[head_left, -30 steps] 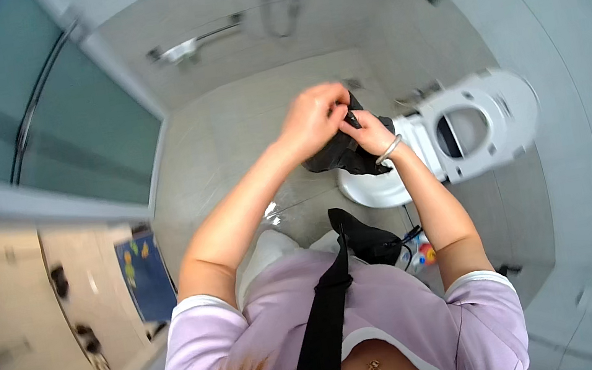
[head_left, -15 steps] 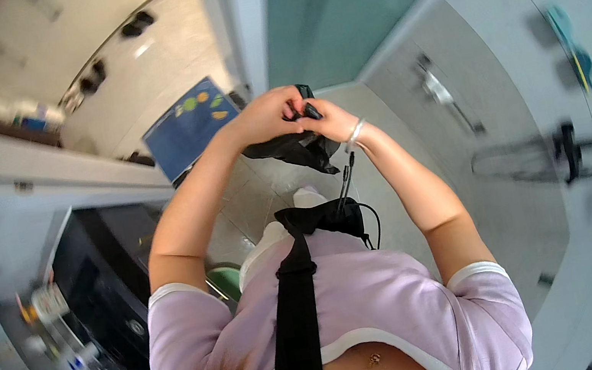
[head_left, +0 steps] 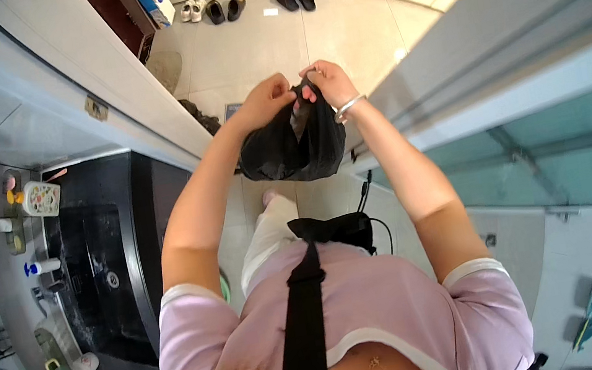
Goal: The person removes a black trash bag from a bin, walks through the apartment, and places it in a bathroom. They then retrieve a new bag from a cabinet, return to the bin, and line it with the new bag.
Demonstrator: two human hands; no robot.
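Note:
A black plastic bag point(head_left: 277, 155) hangs in front of me at the doorway, its body spread out and its mouth partly parted. My left hand point(head_left: 269, 102) pinches the bag's rim on the left side with closed fingers. On the right, my right hand point(head_left: 331, 83) grips the opposite edge, some fingertips showing through the opening. Between the two hands a gap in the dark film is visible; what lies deeper in the bag is hidden. A silver bangle point(head_left: 351, 106) circles my right wrist.
To the left is a black sink basin point(head_left: 106, 281), with a white pump bottle point(head_left: 46, 266) and a patterned container point(head_left: 43, 199) beside it. White door frames flank me. Several shoes point(head_left: 235, 8) line the far floor. A glass shower panel point(head_left: 585, 154) stands right.
I have turned left, so the doorway and shoes now lie ahead and the shower glass is at my right. The bunched bag has been spread wider, my hands slightly further apart.

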